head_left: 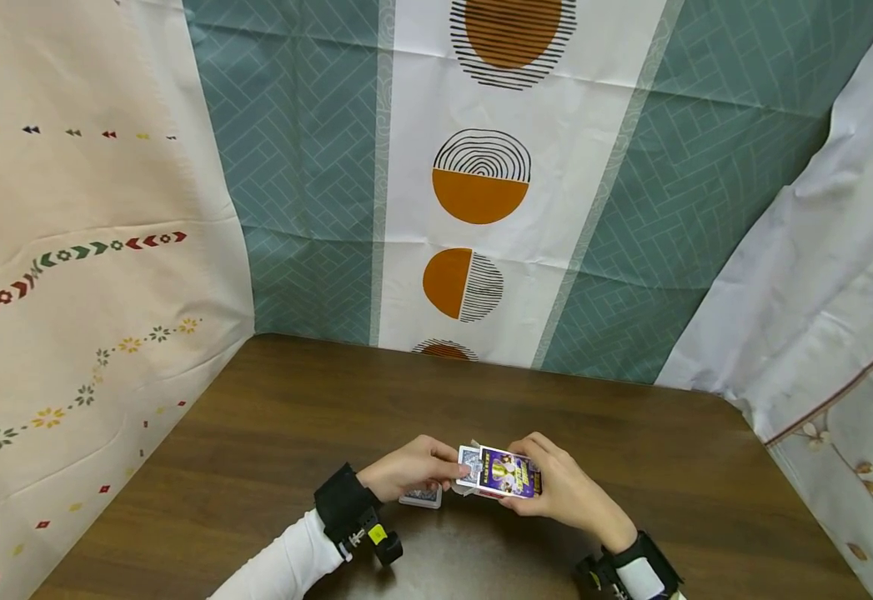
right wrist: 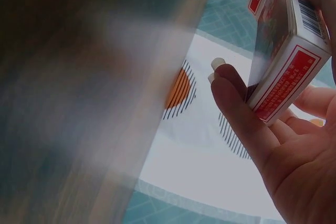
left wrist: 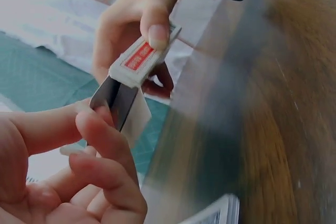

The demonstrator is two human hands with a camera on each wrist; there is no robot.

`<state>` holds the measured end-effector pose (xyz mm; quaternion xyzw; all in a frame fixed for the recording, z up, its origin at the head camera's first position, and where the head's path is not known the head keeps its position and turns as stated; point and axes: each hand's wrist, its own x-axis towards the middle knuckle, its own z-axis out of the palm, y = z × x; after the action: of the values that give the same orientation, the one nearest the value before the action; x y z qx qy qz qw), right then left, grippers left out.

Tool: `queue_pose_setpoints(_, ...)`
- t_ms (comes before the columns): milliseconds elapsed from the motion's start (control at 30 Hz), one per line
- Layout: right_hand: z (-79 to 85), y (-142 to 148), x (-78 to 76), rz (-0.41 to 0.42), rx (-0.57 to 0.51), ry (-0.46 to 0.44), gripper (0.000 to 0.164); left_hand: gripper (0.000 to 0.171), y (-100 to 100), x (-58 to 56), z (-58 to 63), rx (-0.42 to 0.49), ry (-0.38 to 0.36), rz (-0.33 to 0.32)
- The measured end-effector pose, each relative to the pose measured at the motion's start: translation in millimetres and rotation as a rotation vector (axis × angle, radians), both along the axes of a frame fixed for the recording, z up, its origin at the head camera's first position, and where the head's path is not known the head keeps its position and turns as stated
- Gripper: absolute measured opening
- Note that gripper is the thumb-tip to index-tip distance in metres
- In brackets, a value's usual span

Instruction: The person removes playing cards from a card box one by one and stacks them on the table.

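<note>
My right hand (head_left: pixel 565 487) holds a playing-card box (head_left: pixel 507 473) by its long edges, thumb on one side and fingers on the other. The box has a purple face, and white sides with red labels show in the right wrist view. From its left end juts a blue-and-white patterned playing card (head_left: pixel 470 460); whether more cards lie beneath it cannot be told. My left hand (head_left: pixel 412 467) pinches that card between thumb and fingers, beside the box's opened flap (left wrist: pixel 139 119). Below the left hand, a stack of playing cards (head_left: pixel 423 498) lies on the table, partly covered by that hand.
The brown wooden table (head_left: pixel 346 392) extends around both hands. Behind it hangs a teal and white cloth (head_left: pixel 474 200) with orange circles. Patterned pale cloths stand along the left side (head_left: pixel 91 333) and the right side (head_left: pixel 804 275).
</note>
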<state>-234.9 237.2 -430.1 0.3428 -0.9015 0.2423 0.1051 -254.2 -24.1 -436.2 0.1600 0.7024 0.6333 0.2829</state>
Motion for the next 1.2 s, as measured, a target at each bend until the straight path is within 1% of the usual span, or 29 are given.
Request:
queue_pose_setpoints(167,-0.6,5,-2.0,-0.018,-0.007,-0.002,0.053,0.028,-16,-0.1,-0.4,0.001,-0.029,0.035)
queue_pose_setpoints(267,-2.1,7,-2.3,-0.024,-0.004,-0.003,0.053,0.03,-25,-0.7,-1.1,0.033,-0.045,0.035)
queue_pose_setpoints(333,-3.2,8,-2.5,-0.025,-0.001,-0.003,0.053,0.032,-31,-2.0,-2.3,0.062,-0.041,0.025)
queue_pose_setpoints(400,-4.2,8,-3.0,-0.026,-0.001,-0.001,0.054,0.033,-37,-4.3,-3.7,0.079,-0.017,0.024)
queue_pose_setpoints(467,-5.0,9,-3.3,-0.028,-0.003,-0.001,0.054,0.036,-43,-7.7,-5.7,0.068,0.022,0.047)
queue_pose_setpoints(533,-5.7,9,-3.8,-0.028,-0.001,0.0,0.054,0.041,-48,-12.4,-8.0,0.033,0.073,0.096)
queue_pose_setpoints(600,-6.1,10,-3.9,-0.032,0.004,0.001,0.054,0.042,-53,-18.4,-9.9,-0.004,0.102,0.152)
queue_pose_setpoints(633,-6.3,10,-3.9,-0.037,0.008,0.0,0.054,0.04,-56,-21.9,-10.9,-0.019,0.115,0.174)
queue_pose_setpoints(700,-6.7,12,-4.3,-0.048,0.017,0.001,0.055,0.034,-61,-29.3,-11.8,-0.042,0.137,0.197)
queue_pose_setpoints(800,-6.8,15,-5.3,-0.073,0.035,-0.009,0.055,0.026,-69,-42.2,-12.1,-0.079,0.157,0.195)
queue_pose_setpoints(900,-6.7,17,-6.3,-0.085,0.043,-0.024,0.056,0.024,-76,-54.6,-12.2,-0.129,0.185,0.171)
queue_pose_setpoints(967,-7.4,16,-6.6,-0.085,0.045,-0.031,0.056,0.022,-78,-60.4,-13.0,-0.175,0.214,0.153)
queue_pose_setpoints(1033,-9.0,16,-6.5,-0.079,0.045,-0.025,0.056,0.02,-79,-64.3,-15.4,-0.222,0.264,0.129)
queue_pose_setpoints(1200,-13.3,15,-6.6,-0.075,0.056,-0.011,0.055,0.013,-73,-67.5,-20.5,-0.339,0.45,0.075)
